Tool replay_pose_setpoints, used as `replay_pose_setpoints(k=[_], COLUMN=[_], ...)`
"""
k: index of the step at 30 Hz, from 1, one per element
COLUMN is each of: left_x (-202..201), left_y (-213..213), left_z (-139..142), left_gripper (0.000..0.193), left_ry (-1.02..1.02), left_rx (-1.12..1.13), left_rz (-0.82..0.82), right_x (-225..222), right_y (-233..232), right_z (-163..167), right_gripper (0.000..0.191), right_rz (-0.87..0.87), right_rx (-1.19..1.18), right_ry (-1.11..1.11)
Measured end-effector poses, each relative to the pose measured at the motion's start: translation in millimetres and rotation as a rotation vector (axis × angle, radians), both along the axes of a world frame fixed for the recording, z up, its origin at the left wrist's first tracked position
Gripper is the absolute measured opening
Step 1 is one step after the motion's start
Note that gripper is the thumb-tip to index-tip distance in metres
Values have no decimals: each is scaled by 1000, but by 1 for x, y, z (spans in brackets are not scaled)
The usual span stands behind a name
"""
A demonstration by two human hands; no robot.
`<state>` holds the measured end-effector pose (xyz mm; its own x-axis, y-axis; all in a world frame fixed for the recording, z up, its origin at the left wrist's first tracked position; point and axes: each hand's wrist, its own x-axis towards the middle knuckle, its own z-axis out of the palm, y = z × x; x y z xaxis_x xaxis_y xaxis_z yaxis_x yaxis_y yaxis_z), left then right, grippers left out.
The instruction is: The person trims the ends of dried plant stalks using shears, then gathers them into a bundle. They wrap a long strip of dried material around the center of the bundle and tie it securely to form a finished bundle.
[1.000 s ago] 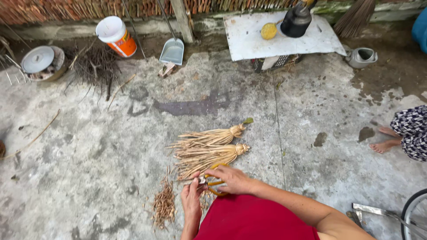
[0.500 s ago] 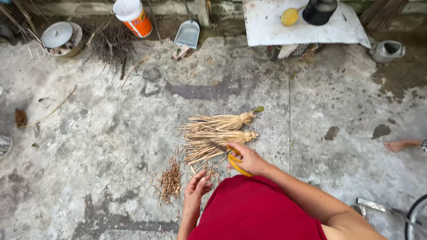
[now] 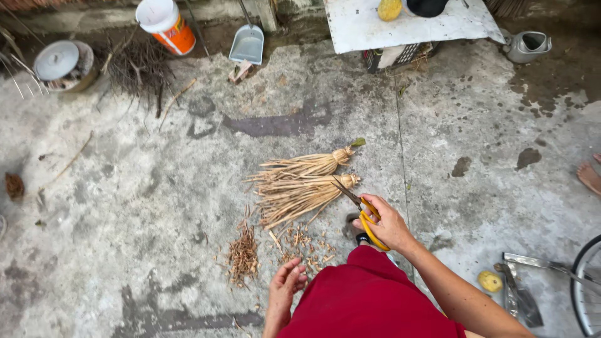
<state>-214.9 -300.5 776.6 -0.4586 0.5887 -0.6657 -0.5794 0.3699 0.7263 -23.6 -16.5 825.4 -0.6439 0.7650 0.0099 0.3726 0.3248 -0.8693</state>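
Right hand [image 3: 389,225] grip clenched on yellow-handled scissors [image 3: 363,213], left hand [image 3: 285,285] grip released, fingers spread, above cut straw bits [image 3: 303,244]

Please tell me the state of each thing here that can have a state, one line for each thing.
scissors: yellow handles, held in right hand, blades nearly closed
left hand: empty, fingers spread
two straw bundles: tied, lying on floor
white bucket: tilted, lid on
metal pot: covered
dustpan: leaning upright
watering can: upright

Right hand [image 3: 389,224] grips yellow-handled scissors [image 3: 362,209], blades touching straw bundles [image 3: 302,183] mid concrete floor [image 3: 125,188]; left hand [image 3: 285,286] open, empty, beside straw clippings [image 3: 243,253].
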Motion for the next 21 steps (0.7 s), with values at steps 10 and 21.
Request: replay_pose_setpoints(k=[10, 21], left_x=[20, 44], left_y=[63, 171], left_z=[28, 19], left_gripper=[38, 35], left_ry=[102, 243], left_rx=[4, 15], left_rz=[94, -103], right_x=[20, 53], right_y=[55, 158], right_z=[-4, -11], right_gripper=[62, 47], right_rz=[9, -171], right_rx=[-60, -456], right_ry=[-148, -53])
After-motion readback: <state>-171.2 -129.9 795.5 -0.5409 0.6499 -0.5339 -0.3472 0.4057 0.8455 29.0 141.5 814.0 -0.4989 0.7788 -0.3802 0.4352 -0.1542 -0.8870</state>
